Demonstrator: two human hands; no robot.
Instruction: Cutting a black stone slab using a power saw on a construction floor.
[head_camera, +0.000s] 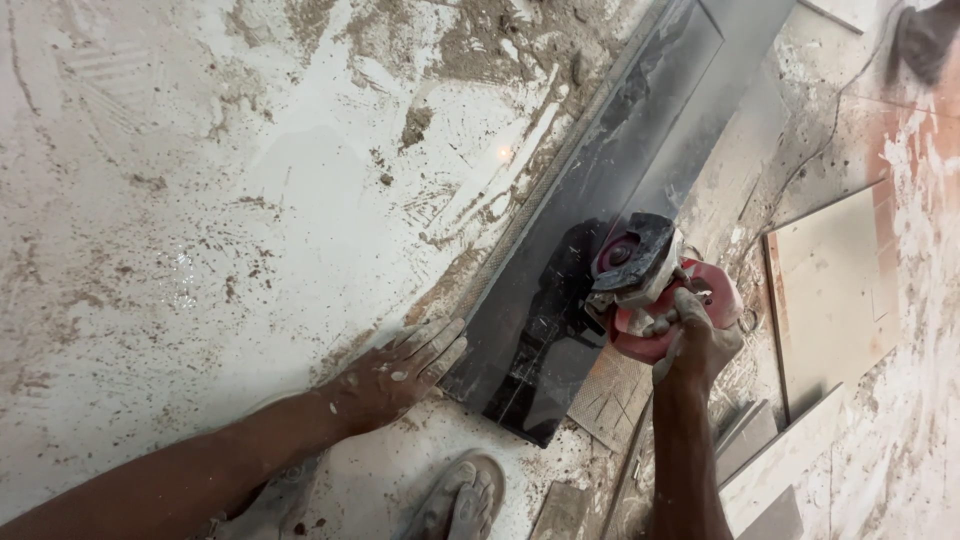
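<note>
Right fingers (668, 322) wrap the red grinder (650, 290); left fingers (432, 345) flat.

No packages, labels, signs or screens

Nothing of that kind shows anywhere in the head view: no wrapped goods, no stickers, no boards, no displays.

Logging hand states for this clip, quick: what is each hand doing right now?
Left hand: open, flat, pressing on the edge of the dark tile.
Right hand: closed around the red grinder on the tile.
</note>
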